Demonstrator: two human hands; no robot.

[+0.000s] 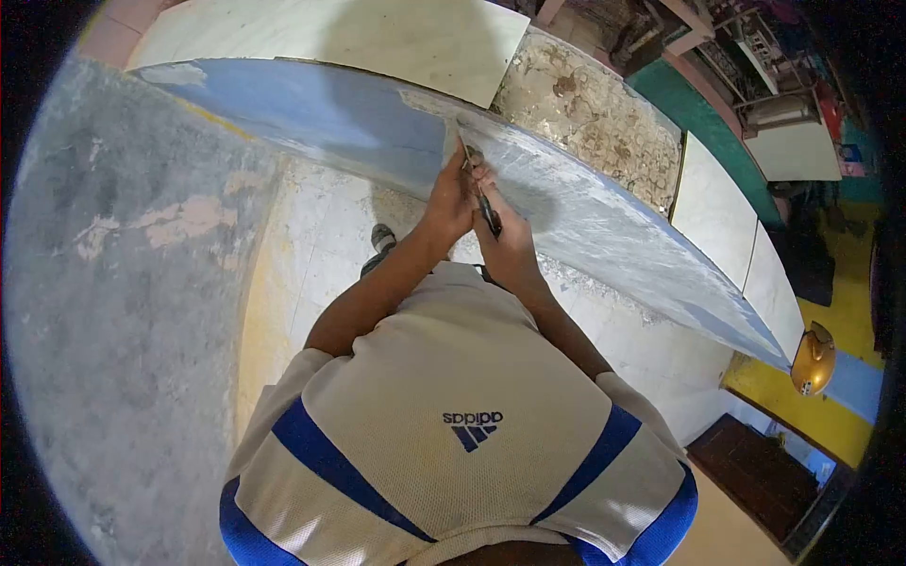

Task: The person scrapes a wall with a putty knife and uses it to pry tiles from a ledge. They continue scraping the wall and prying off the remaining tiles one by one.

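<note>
Both hands meet in front of a blue-painted wall face (321,108). My right hand (510,247) is closed around a slim tool with a black handle (488,211); its exact kind is too small to tell. The tool points up toward a pale scraped strip on the wall. Right beside it, my left hand (450,200) is closed, its fingers at the thin metal front part of the tool. Some of its fingers are hidden. Along the wall to the right, the surface is whitish and rough.
White slabs (717,208) cap the wall, with a bare section of patterned mortar (595,113) between them. A gold helmet-like object (813,360) sits at the right end. Past the wall is a cluttered shelf (774,104). A grey patchy surface (123,311) lies left.
</note>
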